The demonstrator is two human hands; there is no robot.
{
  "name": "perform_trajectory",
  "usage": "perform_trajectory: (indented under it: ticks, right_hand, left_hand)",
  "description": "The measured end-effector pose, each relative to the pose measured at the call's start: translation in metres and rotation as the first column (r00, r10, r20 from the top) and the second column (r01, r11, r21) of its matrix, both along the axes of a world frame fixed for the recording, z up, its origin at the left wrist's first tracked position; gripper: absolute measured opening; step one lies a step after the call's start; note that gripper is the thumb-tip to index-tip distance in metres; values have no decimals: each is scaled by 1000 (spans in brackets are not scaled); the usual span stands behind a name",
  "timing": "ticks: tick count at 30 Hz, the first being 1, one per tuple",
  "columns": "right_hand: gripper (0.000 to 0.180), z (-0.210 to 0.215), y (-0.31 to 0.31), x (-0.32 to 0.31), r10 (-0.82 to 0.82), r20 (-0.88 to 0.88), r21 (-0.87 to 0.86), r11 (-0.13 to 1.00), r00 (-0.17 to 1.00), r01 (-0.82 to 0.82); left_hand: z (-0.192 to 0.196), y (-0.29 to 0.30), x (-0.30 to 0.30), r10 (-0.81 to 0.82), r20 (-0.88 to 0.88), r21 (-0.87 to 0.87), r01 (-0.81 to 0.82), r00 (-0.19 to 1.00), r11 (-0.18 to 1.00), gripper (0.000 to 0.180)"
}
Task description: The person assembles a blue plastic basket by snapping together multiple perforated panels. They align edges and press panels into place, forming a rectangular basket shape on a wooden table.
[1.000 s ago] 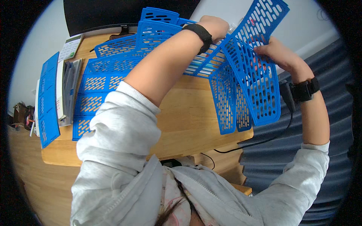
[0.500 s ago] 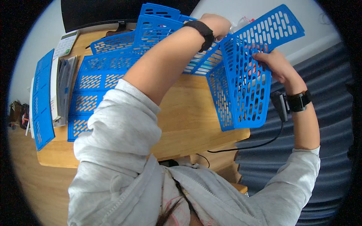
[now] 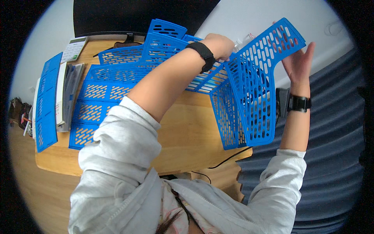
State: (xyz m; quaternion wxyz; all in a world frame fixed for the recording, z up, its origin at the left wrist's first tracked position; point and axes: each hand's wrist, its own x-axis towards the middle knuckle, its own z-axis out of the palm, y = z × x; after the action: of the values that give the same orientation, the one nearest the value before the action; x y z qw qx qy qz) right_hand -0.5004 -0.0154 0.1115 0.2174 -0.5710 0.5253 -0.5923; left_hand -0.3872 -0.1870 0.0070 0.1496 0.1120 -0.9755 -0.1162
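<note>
A blue slotted plastic file rack (image 3: 255, 89) stands partly unfolded on the desk, its upright side panels at the right. My left hand (image 3: 219, 46) reaches across to the far joint of the rack, fingers curled down over its edge; the fingertips are partly hidden. My right hand (image 3: 299, 64) is behind the tall right-hand panel, thumb pointing up and apart. Its fingers lie stretched along the panel's back and show through the slots. More blue panels (image 3: 165, 43) rise behind my left forearm, and a flat slotted section (image 3: 89, 113) lies to its left.
The wooden desk (image 3: 187, 132) has a black monitor (image 3: 144, 17) at its back. Upright papers and books (image 3: 70, 97) stand at the left beside another blue panel (image 3: 47, 103). A desk calendar (image 3: 74, 49) sits behind them. A dark curtain (image 3: 319, 156) hangs at the right; a black cable (image 3: 230, 159) crosses the desk edge.
My right hand has moved up the panel, its thumb coming off the front face and its fingers going behind the top. The right panels have shifted slightly; my left hand stays at the joint.
</note>
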Motion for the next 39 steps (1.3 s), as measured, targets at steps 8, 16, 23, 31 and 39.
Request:
perform_trajectory:
  ticks: [8,16,23,31,39]
  right_hand:
    - [48,15,-53,-38,455,106,-19,890,884,-456]
    - [41,19,-81,-51,694,151,57,705,704,-707]
    - [40,-33,-94,-43,638,183,-17,763,748,-646]
    - [42,-36,-83,-45,636,223,-33,762,739,-646]
    - [54,-43,-81,-43,536,179,141,816,825,-561]
  left_hand:
    - [1,4,-3,19,36,61,-21,999,998,32]
    - [-13,-5,-21,-30,12,18,30,999,999,25]
    - [-14,-5,-18,-27,-86,-80,20,996,997,24]
    - [-17,-5,-26,-22,-95,-41,18,995,999,21]
    - [-14,-5,-23,-73,-8,-6,73,997,997,22]
